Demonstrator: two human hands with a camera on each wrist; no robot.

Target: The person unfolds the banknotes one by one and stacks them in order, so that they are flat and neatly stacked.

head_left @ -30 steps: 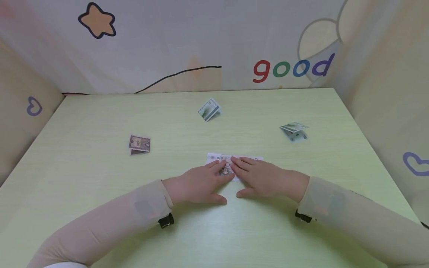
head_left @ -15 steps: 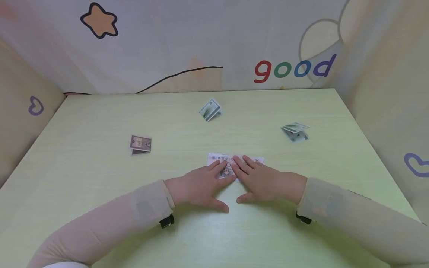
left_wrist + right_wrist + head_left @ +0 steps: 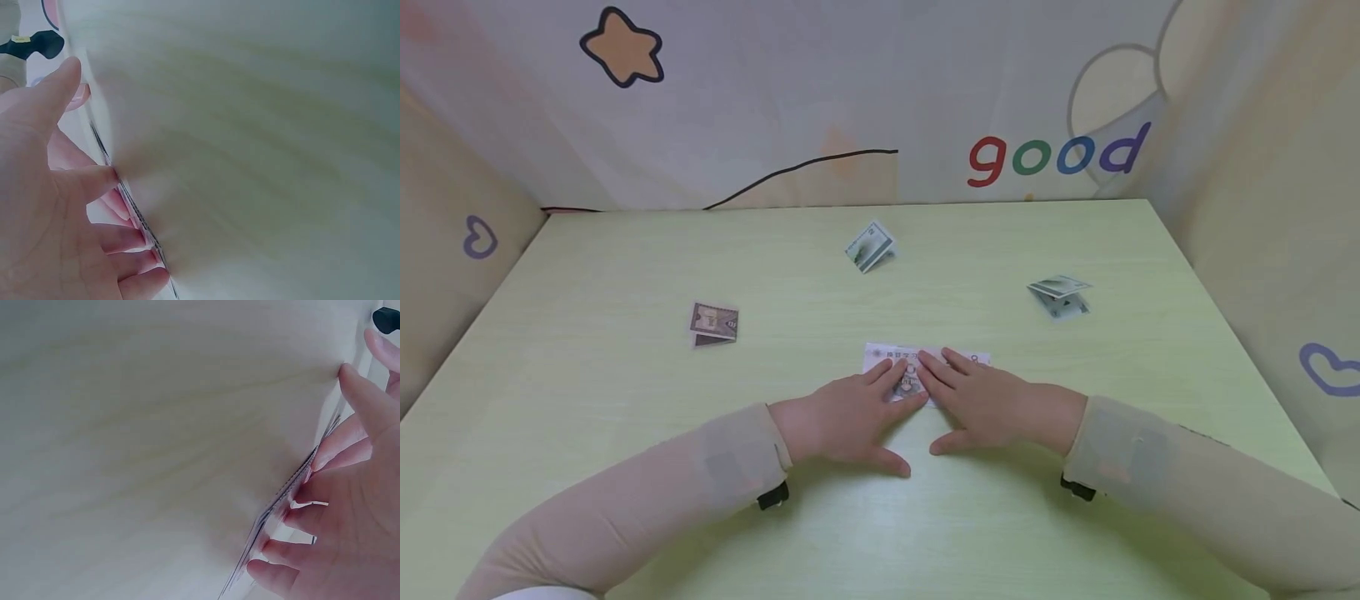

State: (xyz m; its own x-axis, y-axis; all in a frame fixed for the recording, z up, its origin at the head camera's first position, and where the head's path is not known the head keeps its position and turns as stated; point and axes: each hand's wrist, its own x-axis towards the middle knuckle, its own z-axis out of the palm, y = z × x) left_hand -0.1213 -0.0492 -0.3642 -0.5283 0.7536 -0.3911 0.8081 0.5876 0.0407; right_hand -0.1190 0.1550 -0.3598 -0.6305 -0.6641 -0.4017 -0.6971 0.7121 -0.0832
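A pale printed paper note (image 3: 907,382) lies flat near the middle of the table, partly covered by both hands. Straight, spread fingers of the left hand (image 3: 850,418) press on its left part, and those of the right hand (image 3: 996,408) press on its right part. The fingertips of the two hands nearly meet over it. In the left wrist view the left hand (image 3: 69,187) touches the thin edge of the paper (image 3: 140,219). The right wrist view has the right hand (image 3: 350,494) on a layered paper edge (image 3: 269,512).
A folded brown note (image 3: 714,323) stands on the table's left side. One folded green-grey note (image 3: 870,247) is at the back centre and another (image 3: 1060,297) at the right. Fabric walls with printed shapes (image 3: 622,47) surround the table (image 3: 587,333) at the back and sides.
Over the last second the right hand's fingers spread and shifted slightly on the note, and the left thumb moved a little toward the front. The folded notes stayed put.
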